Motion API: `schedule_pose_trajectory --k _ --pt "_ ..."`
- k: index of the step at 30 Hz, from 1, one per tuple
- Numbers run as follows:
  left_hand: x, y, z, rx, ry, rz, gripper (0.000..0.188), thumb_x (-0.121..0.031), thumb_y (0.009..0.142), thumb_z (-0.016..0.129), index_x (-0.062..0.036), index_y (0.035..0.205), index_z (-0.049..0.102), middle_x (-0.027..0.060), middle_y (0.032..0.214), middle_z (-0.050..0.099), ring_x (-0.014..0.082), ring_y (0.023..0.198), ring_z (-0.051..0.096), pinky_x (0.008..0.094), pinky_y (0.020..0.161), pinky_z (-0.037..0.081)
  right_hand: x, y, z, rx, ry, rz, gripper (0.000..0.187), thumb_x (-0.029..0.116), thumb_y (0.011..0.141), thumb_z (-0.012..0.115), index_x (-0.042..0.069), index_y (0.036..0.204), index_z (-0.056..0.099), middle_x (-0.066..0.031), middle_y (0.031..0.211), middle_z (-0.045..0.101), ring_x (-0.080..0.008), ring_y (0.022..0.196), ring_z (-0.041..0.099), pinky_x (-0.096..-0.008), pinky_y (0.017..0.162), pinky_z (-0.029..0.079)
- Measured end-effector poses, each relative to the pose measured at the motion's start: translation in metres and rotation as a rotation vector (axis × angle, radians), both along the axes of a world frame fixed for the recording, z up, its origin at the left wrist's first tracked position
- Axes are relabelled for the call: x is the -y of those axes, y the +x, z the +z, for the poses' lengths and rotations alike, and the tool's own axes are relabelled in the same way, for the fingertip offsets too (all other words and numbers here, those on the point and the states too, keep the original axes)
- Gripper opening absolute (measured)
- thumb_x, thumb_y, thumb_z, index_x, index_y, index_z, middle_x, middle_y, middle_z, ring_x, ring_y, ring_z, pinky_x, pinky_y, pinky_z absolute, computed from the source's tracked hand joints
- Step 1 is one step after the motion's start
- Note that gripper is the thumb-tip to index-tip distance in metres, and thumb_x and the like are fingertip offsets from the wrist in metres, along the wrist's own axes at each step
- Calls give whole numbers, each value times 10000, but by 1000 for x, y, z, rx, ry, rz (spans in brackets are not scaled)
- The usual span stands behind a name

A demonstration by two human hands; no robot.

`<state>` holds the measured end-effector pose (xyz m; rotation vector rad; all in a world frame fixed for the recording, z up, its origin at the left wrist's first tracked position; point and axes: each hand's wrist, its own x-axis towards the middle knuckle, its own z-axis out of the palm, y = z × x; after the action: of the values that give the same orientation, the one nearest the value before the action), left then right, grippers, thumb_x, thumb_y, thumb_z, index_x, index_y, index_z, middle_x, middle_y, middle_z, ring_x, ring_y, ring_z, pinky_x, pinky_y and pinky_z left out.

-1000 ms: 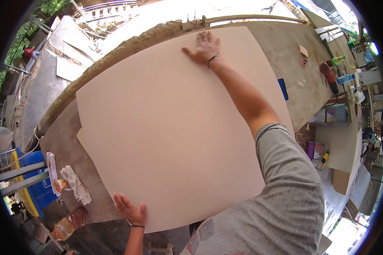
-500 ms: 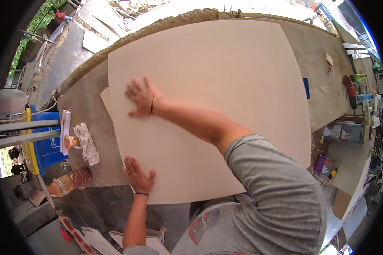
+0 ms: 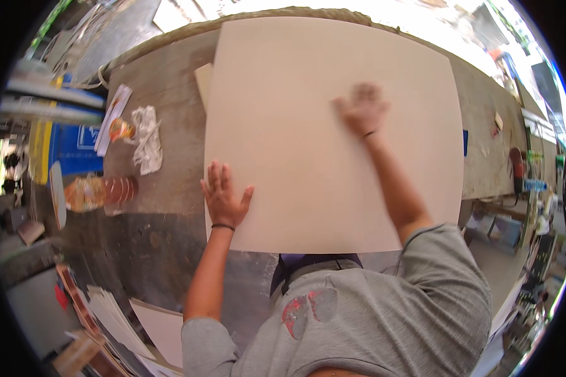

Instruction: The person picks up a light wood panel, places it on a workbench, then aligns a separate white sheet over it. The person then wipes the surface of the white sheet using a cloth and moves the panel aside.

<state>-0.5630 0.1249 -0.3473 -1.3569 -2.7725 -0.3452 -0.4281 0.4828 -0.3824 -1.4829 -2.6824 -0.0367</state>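
Note:
A large pale beige board (image 3: 308,157) lies flat on the grey-brown work table (image 3: 176,75), its near edge by my body. My left hand (image 3: 225,196) rests flat near the board's left edge, fingers up and thumb out to the right. Over the upper right part of the board is my right hand (image 3: 363,112), open with spread fingers and blurred by motion; whether the palm touches the surface I cannot tell. Neither hand holds anything. A strip of another pale sheet (image 3: 203,85) sticks out from behind the board's left side.
Left on the table are a white cloth (image 3: 146,139), an orange tub (image 3: 121,129), a white strip (image 3: 113,119) and a large amber bottle (image 3: 100,193). A blue bin (image 3: 75,147) stands beyond. A red power tool (image 3: 517,168) lies at the right. Boards (image 3: 116,320) lean at the lower left.
My right hand has swept from the board's left side to its upper right. My left hand stays flat near the left edge. The whole view has shifted and turned.

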Motion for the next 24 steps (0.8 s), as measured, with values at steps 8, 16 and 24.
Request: schedule_pose_trajectory --k 8,16,24 --pt "26 -12 -17 78 233 79 433 -239 880 448 -21 1254 465 132 1363 407 274 1274 366 483 1034 266 113 61 21 -115 -75 477 669 547 856 424 159 1391 319 -117 1460 242 -300 1352 181 -498 1077 145" --pt "21 -13 -22 49 366 71 387 -201 826 522 3 1156 524 161 1294 460 308 1223 415 447 997 324 34 345 4 164 88 -593 749 656 867 241 128 1394 310 -153 1446 271 -303 1332 256 -441 1070 218" --pt "48 -65 -35 216 599 304 432 -258 805 595 17 1131 527 186 1229 499 336 1159 460 431 949 380 46 509 -14 -140 -462 -1056 758 635 840 322 79 1353 362 -181 1307 452 -313 1210 426 -412 989 326"
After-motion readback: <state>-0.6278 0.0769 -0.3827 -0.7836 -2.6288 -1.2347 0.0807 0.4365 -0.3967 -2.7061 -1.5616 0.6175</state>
